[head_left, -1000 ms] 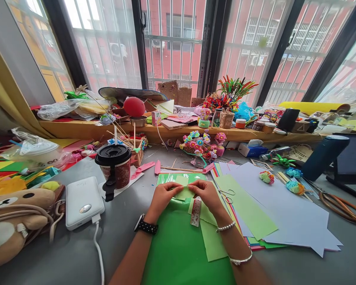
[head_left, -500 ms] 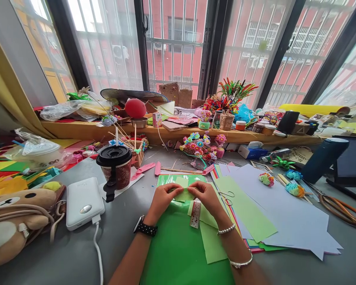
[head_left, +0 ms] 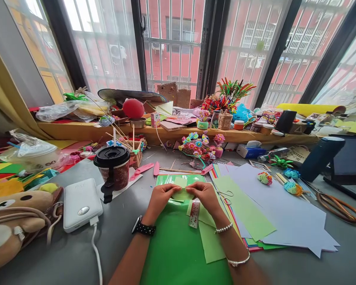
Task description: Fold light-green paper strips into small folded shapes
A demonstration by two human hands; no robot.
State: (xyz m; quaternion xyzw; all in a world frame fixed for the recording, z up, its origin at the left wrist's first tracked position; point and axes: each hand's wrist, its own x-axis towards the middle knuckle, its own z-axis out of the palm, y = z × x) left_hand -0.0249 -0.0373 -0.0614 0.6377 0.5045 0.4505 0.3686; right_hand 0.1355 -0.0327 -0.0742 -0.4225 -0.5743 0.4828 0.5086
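Between my two hands is a small piece of light green paper (head_left: pixel 182 194), pinched at either end. My left hand (head_left: pixel 162 198) grips its left edge with thumb and fingertips, and my right hand (head_left: pixel 205 196) grips its right edge the same way. Under them lies a glossy green mat (head_left: pixel 178 245). A short patterned ruler (head_left: pixel 194 213) rests beside my right wrist, over more light green paper (head_left: pixel 212 241). Scissors (head_left: pixel 225 194) lie just right of my right hand, partly on the paper stack.
To the right spreads a stack of white paper (head_left: pixel 287 213). On the left stand a lidded coffee cup (head_left: pixel 112 170) and a white power bank (head_left: pixel 82 205) with a cable. A dark blue bottle (head_left: pixel 322 160) and crocheted flowers (head_left: pixel 197 146) are farther back.
The light green paper now shows a slightly bowed shape between my fingertips. Both hands keep their pinch in nearly the same place; the whole view has shifted slightly.
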